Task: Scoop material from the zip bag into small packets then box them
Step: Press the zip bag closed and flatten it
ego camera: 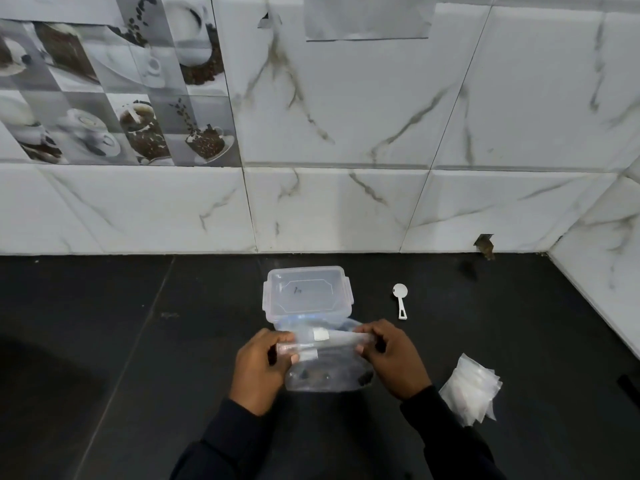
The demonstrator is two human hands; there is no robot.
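Observation:
A clear zip bag (327,370) with dark bits at its bottom is held just above the dark counter, near its front edge. My left hand (261,367) pinches the bag's top strip at the left end. My right hand (389,356) pinches the same strip at the right end. Right behind the bag sits a clear plastic box (306,294) with its clip lid on. A small white scoop (400,299) lies to the right of the box. A stack of small clear packets (471,388) lies at the right, near my right sleeve.
The dark counter (138,341) runs back to a white marble-tiled wall (346,202), which turns a corner at the far right. A small dark object (628,384) pokes in at the right frame edge.

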